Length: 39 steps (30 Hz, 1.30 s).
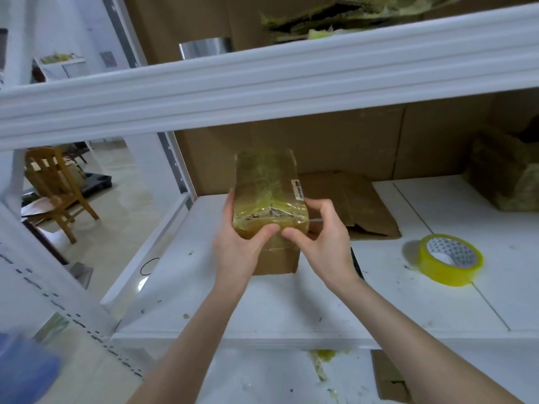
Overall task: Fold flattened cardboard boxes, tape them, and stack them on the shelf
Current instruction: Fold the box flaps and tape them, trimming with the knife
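A small brown cardboard box [267,182], wrapped in yellowish clear tape, stands on the white shelf board [291,310]. My left hand [236,243] grips its left side, thumb pressing the taped front edge. My right hand [320,234] holds the right side, with its thumb on the same edge beside the left thumb. A roll of yellow tape [450,259] lies flat on the shelf to the right, apart from both hands.
A flattened cardboard piece [364,205] lies behind the box. Another taped box [504,176] sits at the far right. The white shelf beam [262,83] runs overhead. A wooden chair [55,182] stands on the floor at left. Brown cardboard lines the shelf back.
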Motion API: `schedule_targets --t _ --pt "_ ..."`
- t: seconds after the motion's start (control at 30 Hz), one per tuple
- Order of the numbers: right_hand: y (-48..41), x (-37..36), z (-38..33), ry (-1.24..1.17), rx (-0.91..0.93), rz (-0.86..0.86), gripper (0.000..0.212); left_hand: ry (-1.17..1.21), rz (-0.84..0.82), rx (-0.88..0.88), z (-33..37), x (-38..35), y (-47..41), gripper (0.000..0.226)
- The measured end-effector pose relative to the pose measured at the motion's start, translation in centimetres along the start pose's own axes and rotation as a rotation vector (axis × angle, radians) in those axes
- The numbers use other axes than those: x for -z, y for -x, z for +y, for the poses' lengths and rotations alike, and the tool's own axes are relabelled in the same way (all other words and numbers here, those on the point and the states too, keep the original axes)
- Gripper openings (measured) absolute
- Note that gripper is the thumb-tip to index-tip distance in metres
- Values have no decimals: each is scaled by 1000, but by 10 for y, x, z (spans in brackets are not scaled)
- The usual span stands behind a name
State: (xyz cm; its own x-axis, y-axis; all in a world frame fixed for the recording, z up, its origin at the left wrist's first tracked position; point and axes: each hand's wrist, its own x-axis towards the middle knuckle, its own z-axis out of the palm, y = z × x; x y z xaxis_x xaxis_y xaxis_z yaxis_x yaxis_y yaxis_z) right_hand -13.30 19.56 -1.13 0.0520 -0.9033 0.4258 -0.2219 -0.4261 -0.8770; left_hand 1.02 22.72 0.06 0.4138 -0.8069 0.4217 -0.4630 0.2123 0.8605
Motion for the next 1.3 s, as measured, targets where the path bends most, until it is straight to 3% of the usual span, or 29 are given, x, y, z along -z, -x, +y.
schedule_targets --t 0.17,0.3,0.43,0.5,0.57,0.67,0.9,1.0,1.1,1.3 --pt "14 11 43 265 -168 -66 52 5 -176 80 -46 -36 23 81" --pt "19 -2 72 367 -116 -77 58 -18 -215 94 -67 -40 20 80" --pt "12 -8 82 494 -114 -148 59 -260 -313 92 -77 -28 6 94" --pt "10 -12 86 585 -127 -218 60 -510 -317 -68 -75 -24 -1 93" --pt "6 -19 91 664 -135 -270 59 -653 -398 -239 -74 -29 -6 77" --pt "2 -25 96 719 -141 -294 58 -801 -538 -326 -83 -35 -5 58" --pt "19 -23 97 726 -80 -235 51 -718 -629 -517 -106 -29 -15 49" --pt "15 -27 96 733 -83 -226 46 -774 -633 -547 -107 -30 -24 50" --pt "9 -30 96 751 -135 -243 44 -1055 -563 -556 -99 -41 -14 57" --pt "-2 4 89 730 -133 -241 36 -1074 -433 -510 -113 -53 -2 63"
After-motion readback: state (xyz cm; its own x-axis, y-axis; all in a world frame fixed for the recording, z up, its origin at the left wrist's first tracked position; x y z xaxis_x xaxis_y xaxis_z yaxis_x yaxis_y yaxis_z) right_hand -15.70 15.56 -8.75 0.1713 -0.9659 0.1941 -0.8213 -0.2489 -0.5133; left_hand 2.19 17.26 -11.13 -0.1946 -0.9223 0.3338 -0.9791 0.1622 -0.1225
